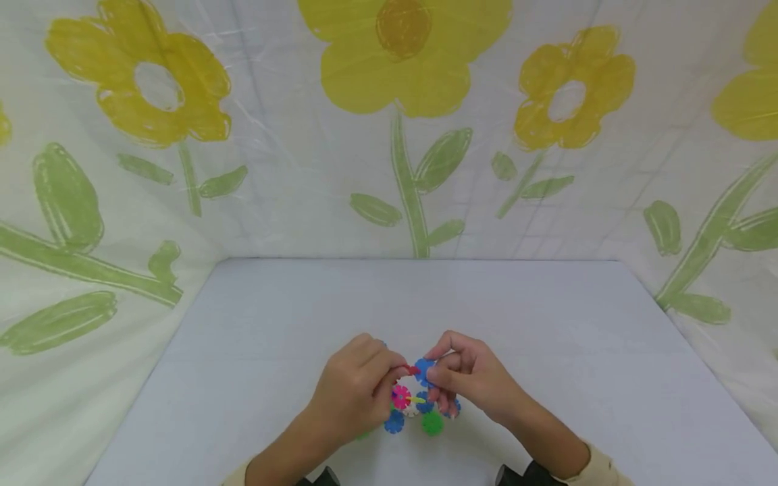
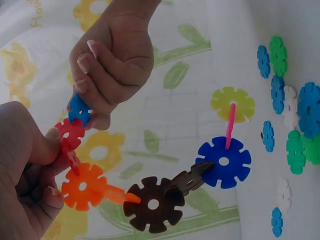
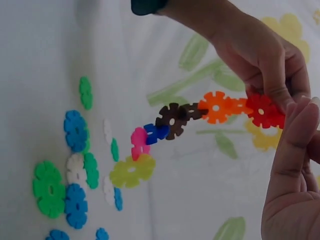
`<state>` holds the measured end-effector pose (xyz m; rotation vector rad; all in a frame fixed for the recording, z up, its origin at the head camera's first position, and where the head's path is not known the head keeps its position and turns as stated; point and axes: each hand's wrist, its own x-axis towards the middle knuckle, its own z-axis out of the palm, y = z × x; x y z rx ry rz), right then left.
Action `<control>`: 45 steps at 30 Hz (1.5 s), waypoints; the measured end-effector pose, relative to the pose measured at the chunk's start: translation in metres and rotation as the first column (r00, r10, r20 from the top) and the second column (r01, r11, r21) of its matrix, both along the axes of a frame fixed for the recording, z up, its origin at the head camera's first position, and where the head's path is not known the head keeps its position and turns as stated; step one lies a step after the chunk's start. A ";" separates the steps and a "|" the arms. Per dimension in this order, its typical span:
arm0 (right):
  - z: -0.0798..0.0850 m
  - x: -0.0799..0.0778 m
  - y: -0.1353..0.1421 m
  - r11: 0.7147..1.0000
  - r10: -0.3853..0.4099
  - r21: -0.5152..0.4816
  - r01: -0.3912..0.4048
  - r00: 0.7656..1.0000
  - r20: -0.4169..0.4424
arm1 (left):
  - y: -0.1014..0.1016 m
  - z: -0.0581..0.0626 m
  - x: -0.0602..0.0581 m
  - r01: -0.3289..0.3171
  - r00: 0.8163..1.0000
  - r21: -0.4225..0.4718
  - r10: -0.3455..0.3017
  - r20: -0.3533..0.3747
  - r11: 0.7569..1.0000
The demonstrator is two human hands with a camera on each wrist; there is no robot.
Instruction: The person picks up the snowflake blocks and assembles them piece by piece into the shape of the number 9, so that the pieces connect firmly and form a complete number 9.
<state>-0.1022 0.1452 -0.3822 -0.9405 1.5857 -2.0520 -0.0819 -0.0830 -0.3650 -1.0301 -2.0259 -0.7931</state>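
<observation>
Head view, read left to right. White cloth (image 1: 273, 202) with painted yellow flowers stands behind and at both sides of the white table (image 1: 261, 304). Left sleeve (image 1: 236, 474): pale, at lower frame edge; dark wristband (image 1: 328, 476) to its right. Left hand (image 1: 355, 385): thumb and fingers pinch the red discs of a chain (image 2: 153, 204). Chain location: raised above the table, hanging in a curve from the left hand. Order from the pinched end, per left wrist view: two red, two orange, two dark brown, one dark blue, one pink (image 2: 230, 126), one yellow (image 2: 233, 104). Loose discs on the table below: blue (image 1: 394, 422), green (image 1: 433, 423), white (image 3: 76, 168); some overlap. Next, blue disc (image 1: 424, 371), meeting the edge of the red end; cannot tell whether the slots are engaged. Right hand (image 1: 480, 378): grasps this disc between thumb and fingertips. Far right: second wristband (image 1: 513, 476), then right sleeve (image 1: 598, 466), also pale.
</observation>
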 end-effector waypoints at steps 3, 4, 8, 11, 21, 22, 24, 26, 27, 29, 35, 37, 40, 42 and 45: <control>-0.004 0.000 -0.002 1.000 0.004 -0.015 -0.004 1.000 0.025 | 0.004 -0.004 0.000 -0.009 1.000 0.037 0.010 -0.010 0.999; -0.006 0.000 -0.003 1.000 0.002 -0.015 -0.002 0.999 0.042 | 0.005 -0.005 0.000 -0.012 1.000 0.044 0.013 -0.009 0.999; -0.009 -0.001 -0.004 1.000 -0.008 -0.009 0.009 0.998 0.064 | 0.005 -0.004 0.001 -0.026 0.999 0.033 0.024 0.040 0.999; -0.009 -0.002 -0.003 1.000 -0.014 -0.004 0.014 0.999 0.037 | 0.001 -0.001 0.001 -0.011 0.993 0.010 0.010 0.116 1.000; -0.006 0.000 0.000 1.000 0.004 -0.012 -0.004 0.999 0.033 | -0.008 0.004 -0.004 0.099 0.937 -0.043 -0.078 0.339 0.994; -0.006 0.000 -0.001 1.000 0.011 -0.020 -0.010 0.999 0.034 | -0.008 0.003 -0.003 0.108 0.929 -0.050 -0.083 0.361 0.993; -0.005 0.002 -0.003 0.999 0.022 -0.036 -0.020 0.999 0.040 | -0.009 0.002 -0.003 0.130 0.910 -0.058 -0.096 0.404 0.990; -0.004 0.003 -0.004 0.998 0.031 -0.049 -0.029 0.999 0.044 | -0.008 0.000 -0.003 0.154 0.895 -0.054 -0.116 0.430 0.987; -0.003 0.004 -0.005 0.998 0.033 -0.051 -0.030 0.998 0.045 | -0.008 -0.001 -0.003 0.163 0.890 -0.044 -0.127 0.439 0.986; -0.002 0.005 -0.005 0.998 0.037 -0.049 -0.035 0.999 0.039 | -0.008 -0.002 -0.003 0.179 0.880 -0.015 -0.154 0.450 0.984; -0.003 -0.007 0.008 0.994 -0.104 0.041 0.106 0.993 -0.051 | -0.008 0.000 -0.002 0.223 0.868 0.106 -0.247 0.431 0.969; -0.007 -0.016 0.013 0.972 -0.204 0.102 0.214 0.974 -0.096 | -0.009 0.003 -0.002 0.233 0.876 0.142 -0.271 0.399 0.962; -0.020 -0.028 0.015 0.914 -0.256 0.269 0.303 0.946 -0.198 | -0.014 0.008 -0.001 0.238 0.884 0.188 -0.293 0.364 0.953; -0.030 -0.031 0.011 0.871 -0.165 0.404 0.279 0.941 -0.294 | -0.018 0.011 -0.001 0.240 0.889 0.209 -0.302 0.345 0.948; -0.040 -0.025 0.000 0.787 0.061 0.591 0.177 0.931 -0.360 | -0.025 0.016 -0.001 0.239 0.892 0.232 -0.308 0.330 0.943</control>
